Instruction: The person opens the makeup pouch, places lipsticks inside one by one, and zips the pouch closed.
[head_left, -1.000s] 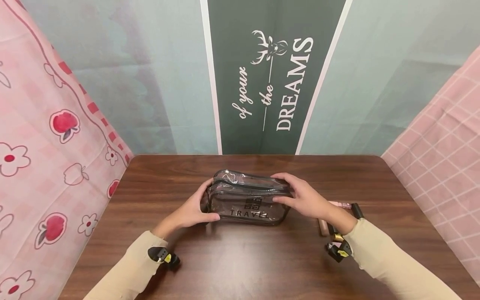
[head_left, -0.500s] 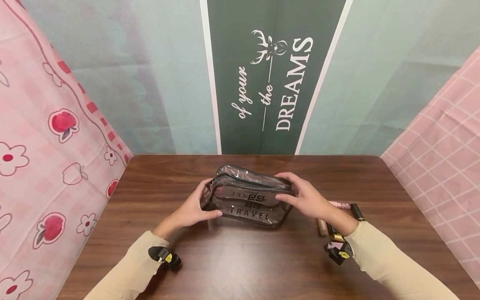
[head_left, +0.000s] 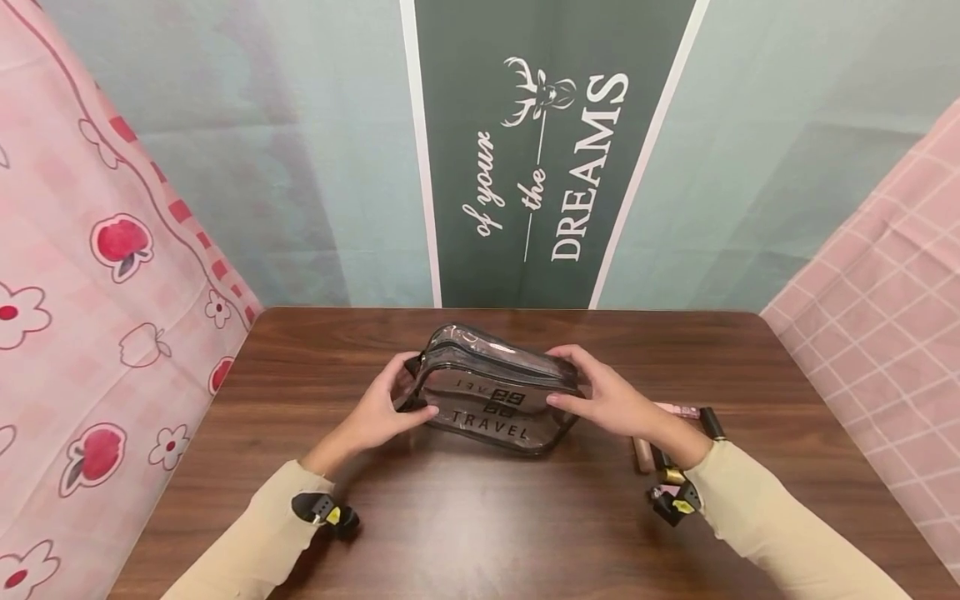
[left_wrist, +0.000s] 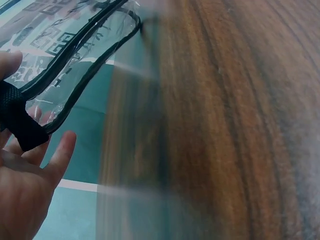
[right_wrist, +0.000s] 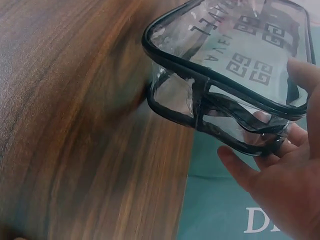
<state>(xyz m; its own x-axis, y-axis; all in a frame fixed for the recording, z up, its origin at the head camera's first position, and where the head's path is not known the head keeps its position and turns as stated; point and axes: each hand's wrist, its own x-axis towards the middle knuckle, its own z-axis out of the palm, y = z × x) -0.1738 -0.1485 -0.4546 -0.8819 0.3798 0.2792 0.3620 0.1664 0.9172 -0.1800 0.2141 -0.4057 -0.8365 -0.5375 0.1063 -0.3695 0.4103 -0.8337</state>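
Note:
A clear toiletry bag (head_left: 487, 425) with black trim, a zipper along its top and "TRAVEL" printed on its front is at the middle of the table. My left hand (head_left: 382, 417) grips its left end, thumb on the front. The right hand (head_left: 611, 396) holds the opposite end between thumb and fingers. In the left wrist view, a black fabric tab (left_wrist: 22, 120) on the bag's end lies between thumb and fingers. The right wrist view shows the bag's transparent end panel (right_wrist: 172, 95) and the right thumb over its printed side. Nothing shows inside the bag.
Several small cosmetics lie partly hidden by the right forearm: a beige tube (head_left: 643, 456), a pink item (head_left: 678, 410) and a black-capped one (head_left: 712, 423). The wooden table (head_left: 465, 533) ends at a fabric backdrop (head_left: 360, 167); patterned pink cloths hang at both sides.
The bag has tipped, its left end rising a little and its top edge turning back, then shifted slightly left. Both hands have kept hold of it.

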